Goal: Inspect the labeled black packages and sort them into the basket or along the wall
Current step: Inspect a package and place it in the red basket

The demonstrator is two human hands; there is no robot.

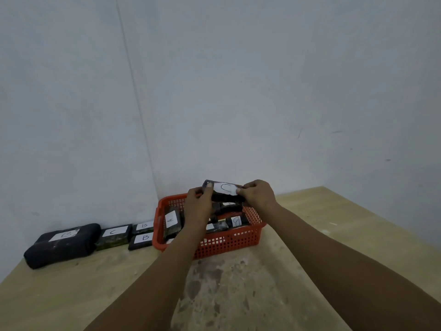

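Both hands, left hand point(199, 201) and right hand point(256, 194), grip a glossy, seemingly C-labelled black package point(224, 193).

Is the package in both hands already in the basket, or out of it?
Out: both hands hold the package by its ends, lifted above the red basket.

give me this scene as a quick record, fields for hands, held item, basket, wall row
left hand: grips the left end of the held package
right hand: pinches its right end
held package: black, white label reading C, raised over the basket
basket: red, on the table, holds several black packages, one labelled A
wall row: left of the basket, a large B package, a C package, two small B packages
table: light wood, worn patch in front of the basket
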